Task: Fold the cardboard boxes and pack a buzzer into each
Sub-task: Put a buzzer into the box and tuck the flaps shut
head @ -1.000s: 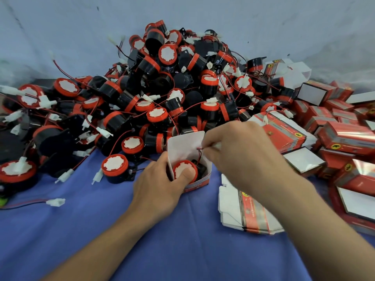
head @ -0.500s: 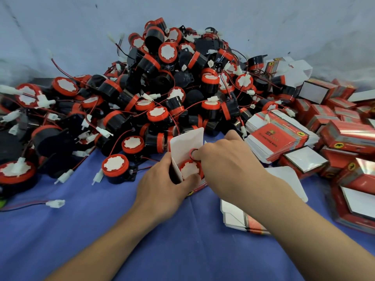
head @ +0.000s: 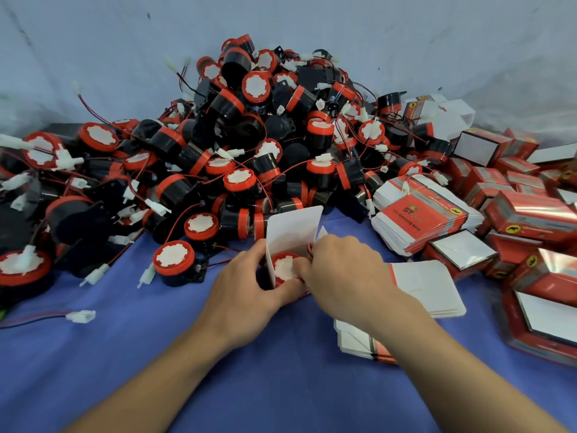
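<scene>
buzzer point(head: 284, 269) sits face-up inside the open cardboard box point(head: 293, 228) on the blue cloth point(head: 156, 354); left hand point(head: 246, 295) grips the box's side; right hand point(head: 343, 276) curls its fingertips onto the buzzer

A scuffed pale grey-blue wall point(head: 93, 42) stands behind a blue cloth-covered table point(head: 131, 370).

A cardboard box point(head: 293, 232), white inside, stands open with its flap up, a red-capped buzzer point(head: 284, 269) seated inside. Loose buzzers point(head: 239, 180) heap behind it; flat boxes point(head: 418, 212) are stacked to the right.
</scene>
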